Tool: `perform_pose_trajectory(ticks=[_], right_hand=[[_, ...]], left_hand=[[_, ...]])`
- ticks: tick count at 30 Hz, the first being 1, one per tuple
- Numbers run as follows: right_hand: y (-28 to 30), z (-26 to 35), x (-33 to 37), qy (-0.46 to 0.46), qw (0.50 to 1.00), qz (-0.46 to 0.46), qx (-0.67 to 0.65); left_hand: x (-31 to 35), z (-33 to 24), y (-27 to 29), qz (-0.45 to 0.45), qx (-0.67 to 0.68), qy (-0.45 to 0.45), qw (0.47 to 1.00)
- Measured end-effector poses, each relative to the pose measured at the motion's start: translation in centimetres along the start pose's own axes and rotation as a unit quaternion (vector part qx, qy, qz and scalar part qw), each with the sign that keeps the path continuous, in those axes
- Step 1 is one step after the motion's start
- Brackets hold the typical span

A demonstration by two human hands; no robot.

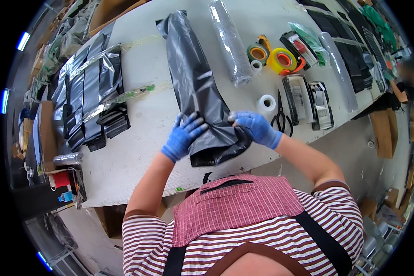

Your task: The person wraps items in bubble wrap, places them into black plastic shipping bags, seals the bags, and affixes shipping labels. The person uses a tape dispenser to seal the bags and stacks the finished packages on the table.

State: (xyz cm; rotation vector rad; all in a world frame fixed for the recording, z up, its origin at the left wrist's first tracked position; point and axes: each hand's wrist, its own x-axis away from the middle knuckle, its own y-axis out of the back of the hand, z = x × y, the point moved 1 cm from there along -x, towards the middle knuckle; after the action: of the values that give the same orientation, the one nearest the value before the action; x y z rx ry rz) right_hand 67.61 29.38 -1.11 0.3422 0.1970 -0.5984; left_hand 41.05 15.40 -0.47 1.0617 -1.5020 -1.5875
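Black plastic bag [202, 87] — glossy, crumpled, lying lengthwise on table

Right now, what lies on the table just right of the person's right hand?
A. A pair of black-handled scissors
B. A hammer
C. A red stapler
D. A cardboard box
A: black-handled scissors lie on the table just beyond the right hand, beside a small white tape roll.

Looking like a packing workshop: a long white desk [138, 152] carrying stacked grey and black mailer bags [89, 96], tape rolls [280, 60], scissors [280, 117], tape dispensers [301, 96] and rolled plastic film [230, 43], with cardboard boxes [382, 133] lying around on the concrete floor [349, 142].
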Motion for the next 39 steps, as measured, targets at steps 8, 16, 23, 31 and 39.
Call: perform_pose_trajectory(ticks=[8,16,23,31,39], right_hand=[[-4.4,-1.4,-4.5,-0.194,0.951,-0.230,0.064],[-6.8,-4.9,-4.4,-0.263,0.910,-0.254,0.195],[-6.2,-1.1,-5.9,-0.062,0.929,-0.246,0.271],[-9.0,-5.1,-8.9,-0.267,0.948,-0.170,0.042],[-5.1,-2.2,0.6,-0.231,0.970,-0.051,0.063]], left_hand=[[3.1,-3.9,-3.5,-0.266,0.614,0.531,0.520],[1.6,-2.5,0.4,-0.351,0.268,0.397,0.804],[-4.5,-2.9,-0.1,-0.063,0.121,0.271,0.953],[-6.3,-0.3,-7.1,-0.264,0.429,0.434,0.747],[-4.6,-7.0,-3.6,-0.170,0.390,0.486,0.763]])
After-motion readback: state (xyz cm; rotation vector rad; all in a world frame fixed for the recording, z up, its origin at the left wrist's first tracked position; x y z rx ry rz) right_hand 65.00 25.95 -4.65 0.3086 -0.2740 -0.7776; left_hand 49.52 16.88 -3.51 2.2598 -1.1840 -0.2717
